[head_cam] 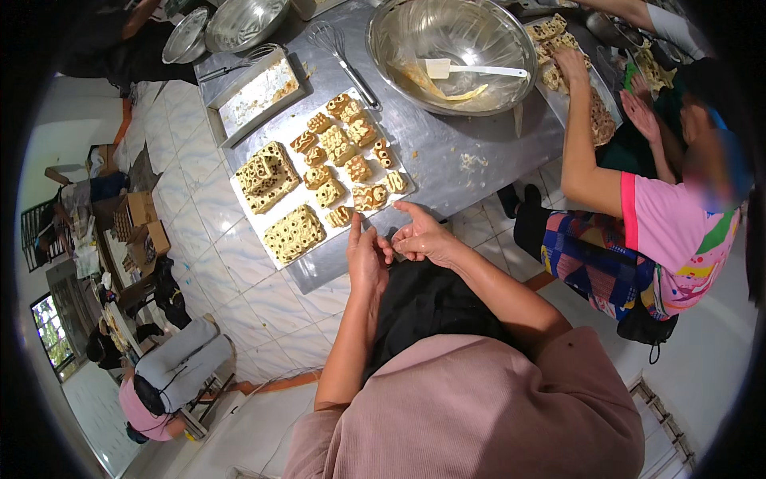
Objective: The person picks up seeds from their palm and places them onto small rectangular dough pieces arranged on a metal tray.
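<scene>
My left hand (pixel 368 254) is just off the near edge of a white board (pixel 256 226), its index finger extended and the others curled. Close beside it, my right hand (pixel 428 238) points its index finger at the board's near right corner. Neither hand holds anything; whether a fingertip touches the board I cannot tell. Several small cake pieces (pixel 337 145) with cream and brown icing stand in rows on it. To their left sit a two-tiered iced cake (pixel 267 178) and a flat rectangular one (pixel 293 234), both dotted with dark chips.
A large steel mixing bowl (pixel 389 54) on the metal table (pixel 440 152) holds a white spatula (pixel 488 70). A whisk (pixel 353 72) and a smeared baking pan (pixel 224 127) lie behind the board. At right, a co-worker's hand (pixel 571 64) reaches over a tray of iced cakes (pixel 610 114).
</scene>
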A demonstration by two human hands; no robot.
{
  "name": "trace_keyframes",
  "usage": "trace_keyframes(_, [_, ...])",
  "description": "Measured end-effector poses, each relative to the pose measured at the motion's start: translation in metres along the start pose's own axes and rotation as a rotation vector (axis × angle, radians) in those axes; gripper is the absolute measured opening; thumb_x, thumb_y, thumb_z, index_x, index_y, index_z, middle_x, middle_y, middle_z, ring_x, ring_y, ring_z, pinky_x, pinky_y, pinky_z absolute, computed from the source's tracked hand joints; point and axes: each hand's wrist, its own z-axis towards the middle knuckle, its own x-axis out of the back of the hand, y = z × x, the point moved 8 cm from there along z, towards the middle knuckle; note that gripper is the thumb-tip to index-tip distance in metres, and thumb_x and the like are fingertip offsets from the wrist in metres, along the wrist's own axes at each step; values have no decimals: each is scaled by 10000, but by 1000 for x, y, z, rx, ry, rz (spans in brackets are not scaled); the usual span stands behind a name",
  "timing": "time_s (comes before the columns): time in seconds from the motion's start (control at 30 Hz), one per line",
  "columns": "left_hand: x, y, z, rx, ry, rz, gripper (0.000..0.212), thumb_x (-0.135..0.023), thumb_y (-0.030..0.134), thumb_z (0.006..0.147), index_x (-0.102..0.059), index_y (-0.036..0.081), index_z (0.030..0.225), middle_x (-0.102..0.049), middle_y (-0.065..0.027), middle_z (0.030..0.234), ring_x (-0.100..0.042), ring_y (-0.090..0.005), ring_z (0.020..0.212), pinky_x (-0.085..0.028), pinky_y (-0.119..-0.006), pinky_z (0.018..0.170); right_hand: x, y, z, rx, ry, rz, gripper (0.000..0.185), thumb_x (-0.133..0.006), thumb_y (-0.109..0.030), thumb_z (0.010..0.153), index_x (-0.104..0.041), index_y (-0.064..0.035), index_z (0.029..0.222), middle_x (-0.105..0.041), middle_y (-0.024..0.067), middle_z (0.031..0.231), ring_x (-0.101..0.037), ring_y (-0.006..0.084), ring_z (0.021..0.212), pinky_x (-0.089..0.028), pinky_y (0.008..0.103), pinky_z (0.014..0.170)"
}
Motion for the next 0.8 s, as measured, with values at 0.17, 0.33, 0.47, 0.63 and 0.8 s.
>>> trace_keyframes(0.17, [2,-4,4,-28,24,-23,662,-439,94,938,-112,122,1513,-481,-15,599,-473,-106,488,-373,-230,407,3,-2,2,-21,-59,-14,908,-661,-6,764,-110,-70,1483,-594,84,822,-520,95,552,-371,212,448])
trace_keyframes(0.33, [2,-6,6,-36,53,-17,657,-431,100,937,-117,133,1514,-482,-16,591,-466,-109,477,-370,-233,406,8,-2,8,-63,-89,-25,939,-675,-17,750,-100,-69,1491,-598,80,814,-517,95,547,-369,211,447])
trace_keyframes(0.47, [5,-6,9,-38,63,-21,642,-413,97,937,-131,149,1512,-483,-17,585,-467,-112,471,-370,-237,406,8,-4,10,-76,-90,-24,941,-673,-17,745,-103,-64,1492,-605,73,810,-514,90,541,-364,214,443])
trace_keyframes(0.63, [5,-6,10,-42,75,-11,600,-405,92,938,-190,153,1494,-492,-26,585,-470,-115,457,-370,-238,394,9,-3,11,-87,-86,1,937,-666,-4,747,-103,-64,1493,-607,73,811,-511,88,536,-362,213,438])
trace_keyframes(0.8, [7,-8,9,-31,92,22,549,-401,91,940,-251,146,1466,-510,-34,586,-479,-116,444,-368,-241,380,11,-1,15,-82,-81,8,941,-674,-3,747,-107,-75,1495,-605,77,807,-518,91,525,-361,208,427])
